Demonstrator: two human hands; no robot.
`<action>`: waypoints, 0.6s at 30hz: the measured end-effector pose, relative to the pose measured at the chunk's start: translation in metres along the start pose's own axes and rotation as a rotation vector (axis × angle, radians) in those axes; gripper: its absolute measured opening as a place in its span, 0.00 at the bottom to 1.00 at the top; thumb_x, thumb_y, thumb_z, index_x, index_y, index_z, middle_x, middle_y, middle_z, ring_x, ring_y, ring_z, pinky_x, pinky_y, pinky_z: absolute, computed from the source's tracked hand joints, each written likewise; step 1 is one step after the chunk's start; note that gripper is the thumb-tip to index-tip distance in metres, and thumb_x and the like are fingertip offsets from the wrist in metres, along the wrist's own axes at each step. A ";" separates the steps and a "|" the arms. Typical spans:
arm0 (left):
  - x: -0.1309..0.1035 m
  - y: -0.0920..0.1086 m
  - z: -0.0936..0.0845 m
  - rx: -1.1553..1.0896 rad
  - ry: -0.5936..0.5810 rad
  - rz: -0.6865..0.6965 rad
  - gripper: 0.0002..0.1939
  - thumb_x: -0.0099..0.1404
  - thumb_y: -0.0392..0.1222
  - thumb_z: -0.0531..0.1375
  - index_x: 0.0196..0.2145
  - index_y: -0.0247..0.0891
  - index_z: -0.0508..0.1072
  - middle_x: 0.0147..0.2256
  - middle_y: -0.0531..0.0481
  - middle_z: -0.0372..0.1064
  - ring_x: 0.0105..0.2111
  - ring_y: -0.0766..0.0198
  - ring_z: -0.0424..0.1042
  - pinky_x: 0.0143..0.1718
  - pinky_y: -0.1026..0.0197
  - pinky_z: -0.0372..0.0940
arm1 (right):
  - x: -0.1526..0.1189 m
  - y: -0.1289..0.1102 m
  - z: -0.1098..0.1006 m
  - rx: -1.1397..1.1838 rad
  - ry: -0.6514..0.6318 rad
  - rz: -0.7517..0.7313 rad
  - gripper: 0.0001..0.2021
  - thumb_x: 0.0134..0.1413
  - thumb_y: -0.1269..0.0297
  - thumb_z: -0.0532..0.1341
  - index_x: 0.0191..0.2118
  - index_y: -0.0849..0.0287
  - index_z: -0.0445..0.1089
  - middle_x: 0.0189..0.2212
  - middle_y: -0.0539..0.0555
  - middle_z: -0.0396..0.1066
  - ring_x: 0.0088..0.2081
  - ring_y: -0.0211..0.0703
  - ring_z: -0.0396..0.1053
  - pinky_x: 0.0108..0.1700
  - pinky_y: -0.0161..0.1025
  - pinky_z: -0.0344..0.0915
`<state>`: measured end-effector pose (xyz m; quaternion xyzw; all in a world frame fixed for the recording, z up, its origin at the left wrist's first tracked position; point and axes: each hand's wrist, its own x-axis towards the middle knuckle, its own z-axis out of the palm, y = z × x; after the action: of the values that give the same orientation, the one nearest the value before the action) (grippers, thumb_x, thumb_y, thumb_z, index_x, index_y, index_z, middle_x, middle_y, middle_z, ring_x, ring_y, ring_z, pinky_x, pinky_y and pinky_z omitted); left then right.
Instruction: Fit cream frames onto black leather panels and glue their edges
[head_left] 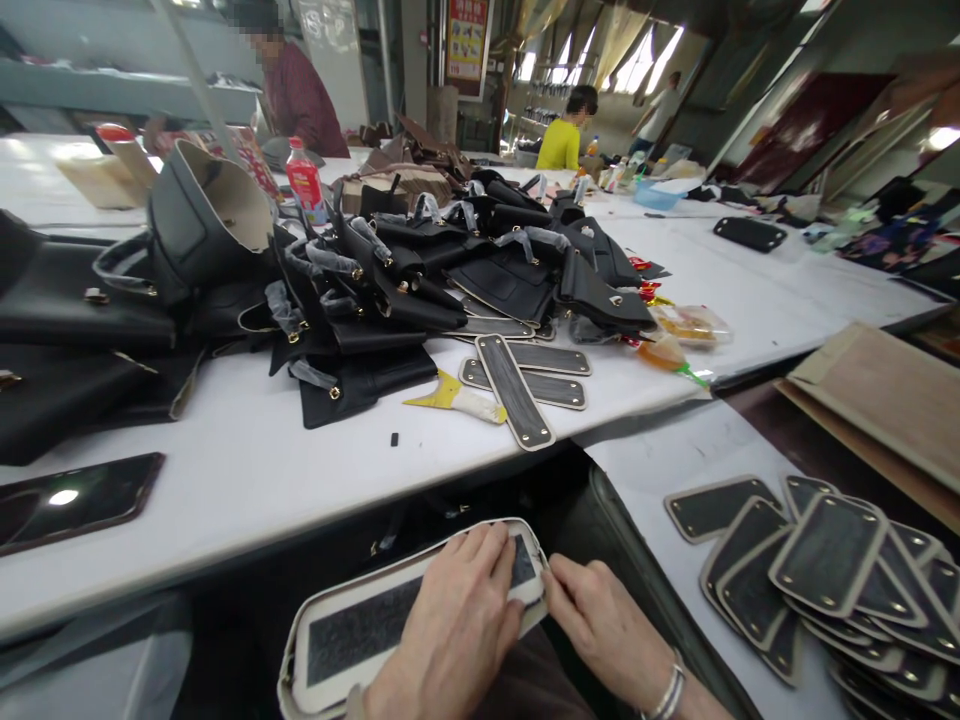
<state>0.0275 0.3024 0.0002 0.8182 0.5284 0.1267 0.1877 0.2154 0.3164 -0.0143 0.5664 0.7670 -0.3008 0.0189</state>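
White table (247, 490) is beyond; left hand (459, 620) lies on bag base (364, 628), fingers nearly together, hiding its middle; right hand (604, 622) pinches the rim (531, 528), fingertips partly hidden

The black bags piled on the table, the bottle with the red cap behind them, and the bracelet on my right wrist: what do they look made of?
Black bags: smooth leather or imitation leather, soft sheen; I can't tell which.

Bottle: probably clear plastic, judging by its molded shape and glossy red label.

Bracelet: likely polished metal, silvery with bright highlights.
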 end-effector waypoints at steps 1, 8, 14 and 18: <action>0.000 0.000 0.000 0.014 -0.008 0.015 0.21 0.65 0.40 0.58 0.55 0.33 0.68 0.54 0.44 0.68 0.53 0.52 0.66 0.56 0.50 0.64 | 0.000 0.000 0.000 0.014 0.002 0.002 0.19 0.65 0.56 0.42 0.25 0.55 0.55 0.22 0.53 0.65 0.26 0.44 0.63 0.31 0.41 0.48; -0.006 -0.015 -0.006 -0.008 -0.132 0.110 0.24 0.66 0.29 0.50 0.59 0.30 0.63 0.58 0.41 0.65 0.56 0.54 0.65 0.58 0.54 0.62 | 0.003 -0.001 0.000 0.210 0.003 -0.001 0.19 0.64 0.56 0.47 0.23 0.56 0.54 0.18 0.47 0.58 0.21 0.37 0.58 0.26 0.37 0.46; -0.018 -0.030 -0.011 -0.166 -0.108 0.141 0.27 0.60 0.23 0.48 0.55 0.36 0.66 0.60 0.47 0.62 0.60 0.64 0.60 0.62 0.63 0.54 | 0.001 0.002 0.008 0.461 -0.027 0.077 0.19 0.64 0.50 0.49 0.25 0.55 0.54 0.15 0.45 0.60 0.17 0.36 0.59 0.21 0.34 0.49; -0.021 -0.029 -0.007 -0.131 -0.098 0.166 0.28 0.60 0.23 0.48 0.57 0.36 0.65 0.59 0.47 0.63 0.59 0.61 0.61 0.62 0.61 0.55 | 0.002 0.001 0.015 0.680 0.004 0.144 0.18 0.60 0.48 0.55 0.26 0.54 0.54 0.16 0.45 0.64 0.16 0.36 0.62 0.18 0.31 0.53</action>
<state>-0.0076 0.2954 -0.0064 0.8503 0.4396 0.1358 0.2554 0.2111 0.3106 -0.0282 0.5935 0.5812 -0.5358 -0.1512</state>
